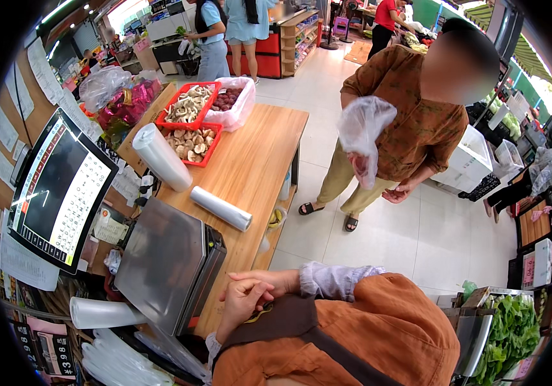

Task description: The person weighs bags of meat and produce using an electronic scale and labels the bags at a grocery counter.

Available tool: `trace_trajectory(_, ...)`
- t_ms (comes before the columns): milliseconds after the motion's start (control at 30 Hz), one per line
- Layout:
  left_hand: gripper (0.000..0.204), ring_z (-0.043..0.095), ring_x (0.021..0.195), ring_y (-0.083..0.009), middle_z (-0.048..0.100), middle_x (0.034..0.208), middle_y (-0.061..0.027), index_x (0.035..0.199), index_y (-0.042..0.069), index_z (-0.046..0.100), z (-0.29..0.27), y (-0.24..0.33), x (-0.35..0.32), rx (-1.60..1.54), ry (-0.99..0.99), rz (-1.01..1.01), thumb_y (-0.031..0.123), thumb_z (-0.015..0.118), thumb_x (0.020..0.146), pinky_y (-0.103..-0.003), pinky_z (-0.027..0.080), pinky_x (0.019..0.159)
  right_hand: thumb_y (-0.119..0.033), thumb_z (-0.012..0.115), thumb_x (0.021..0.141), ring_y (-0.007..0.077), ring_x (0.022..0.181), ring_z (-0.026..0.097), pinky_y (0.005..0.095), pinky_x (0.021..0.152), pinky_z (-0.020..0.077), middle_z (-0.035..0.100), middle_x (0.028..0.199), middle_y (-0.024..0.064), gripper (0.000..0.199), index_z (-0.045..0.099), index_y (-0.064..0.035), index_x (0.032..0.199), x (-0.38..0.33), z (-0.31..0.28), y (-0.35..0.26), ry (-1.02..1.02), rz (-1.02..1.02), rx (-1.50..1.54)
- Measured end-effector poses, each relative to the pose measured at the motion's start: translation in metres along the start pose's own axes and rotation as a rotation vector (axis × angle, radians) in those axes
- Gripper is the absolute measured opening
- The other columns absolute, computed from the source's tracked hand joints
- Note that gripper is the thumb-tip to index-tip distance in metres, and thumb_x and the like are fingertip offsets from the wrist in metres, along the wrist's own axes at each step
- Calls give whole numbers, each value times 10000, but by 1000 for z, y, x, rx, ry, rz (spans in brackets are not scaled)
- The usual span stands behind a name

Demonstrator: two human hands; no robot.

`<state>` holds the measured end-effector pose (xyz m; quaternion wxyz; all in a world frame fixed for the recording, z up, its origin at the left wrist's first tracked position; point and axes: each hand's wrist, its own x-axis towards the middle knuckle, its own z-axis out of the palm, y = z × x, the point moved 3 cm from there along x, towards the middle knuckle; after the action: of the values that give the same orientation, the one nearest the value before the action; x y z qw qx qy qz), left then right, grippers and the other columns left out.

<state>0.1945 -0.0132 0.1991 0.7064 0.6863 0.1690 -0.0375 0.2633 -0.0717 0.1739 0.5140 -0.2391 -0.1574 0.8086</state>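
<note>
Apparently between steps — clasping left fingers (262, 291) with right fingers (244, 275), holding nothing visible, near scale (162, 257) — probably needing to unclasp before any reach.

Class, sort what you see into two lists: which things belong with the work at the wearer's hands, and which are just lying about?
At the hands, judging by nearness:
- left hand and right hand, together, nothing visibly held
- metal-topped scale
- lying plastic roll

Lying about:
- mushrooms
- dark red fruit
- leafy greens
</note>
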Motion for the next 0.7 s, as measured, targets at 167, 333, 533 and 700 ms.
trace_trajectory(167, 315, 609, 565, -106, 661, 689, -94, 843, -49, 661, 5, -5, 2, -126, -50, 46, 219, 525, 939, -187, 463, 467, -545, 348, 944, 91, 427, 504, 190, 376, 419, 580, 665, 34, 589, 516, -33, 1183, 0, -24, 13, 16, 46, -38)
trace_trajectory(333, 359, 632, 577, -144, 649, 661, -118, 767, -67, 635, 3, -14, -2, -283, -5, -21, 216, 511, 950, -224, 486, 470, -573, 383, 922, 112, 356, 466, 215, 332, 392, 465, 468, 14, 537, 535, -105, 706, -2, -22, 18, 260, 40, -77)
trace_trajectory(533, 341, 631, 570, -142, 654, 670, -119, 786, -70, 644, 6, -9, -7, -89, 70, -31, 196, 504, 947, -228, 499, 488, -460, 426, 949, 132, 465, 543, 236, 418, 461, 543, 574, 44, 450, 586, -60, 819, 0, -37, 30, 142, -77, -168)
trace_trajectory(700, 243, 648, 654, -161, 669, 736, -123, 876, -36, 662, 11, -7, -9, -36, 189, 200, 183, 561, 898, -265, 506, 549, -314, 442, 969, 150, 715, 622, 256, 626, 515, 635, 817, 83, 345, 610, -13, 956, 12, -48, 33, -113, -155, 117)
